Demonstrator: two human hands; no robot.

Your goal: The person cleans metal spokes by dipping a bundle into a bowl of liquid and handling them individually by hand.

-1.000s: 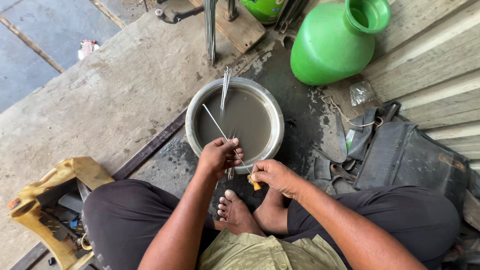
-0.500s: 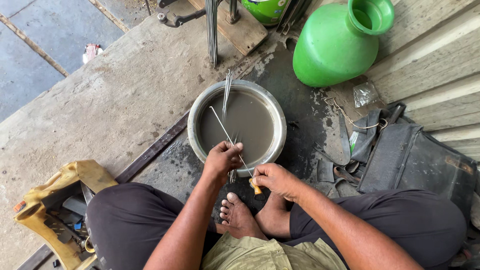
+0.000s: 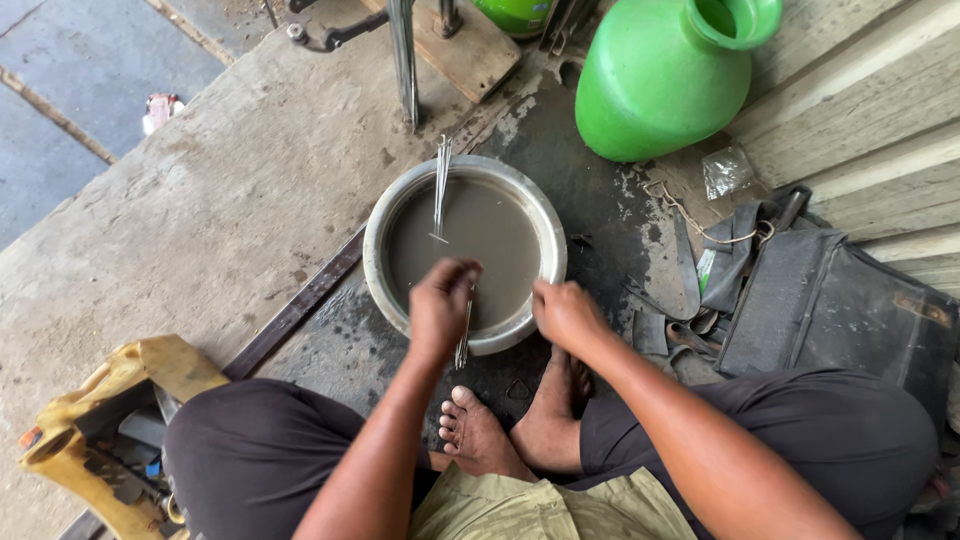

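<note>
A round metal basin (image 3: 380, 215) of murky grey-brown water sits on the wet concrete before my crossed bare feet (image 3: 520, 425). My left hand (image 3: 442, 305) hovers over its near rim, closed on a bundle of thin metal rods (image 3: 464, 338) that hang down past the rim. Several more thin rods (image 3: 441, 185) lean on the far rim, their tips in the water. My right hand (image 3: 567, 313) rests at the near right rim, fingers curled; what it holds is hidden.
A big green plastic pot (image 3: 665, 75) stands at the back right. A dark bag (image 3: 830, 300) with rubber strips and a cord lies right. A yellow container of tools (image 3: 95, 430) sits at my left knee. A metal stand (image 3: 403, 55) on a wooden board is behind the basin.
My left hand has drawn the single rod out of the water and now hangs the bundle down over the near rim. My right hand has moved up to the rim, hiding the small orange-handled thing.
</note>
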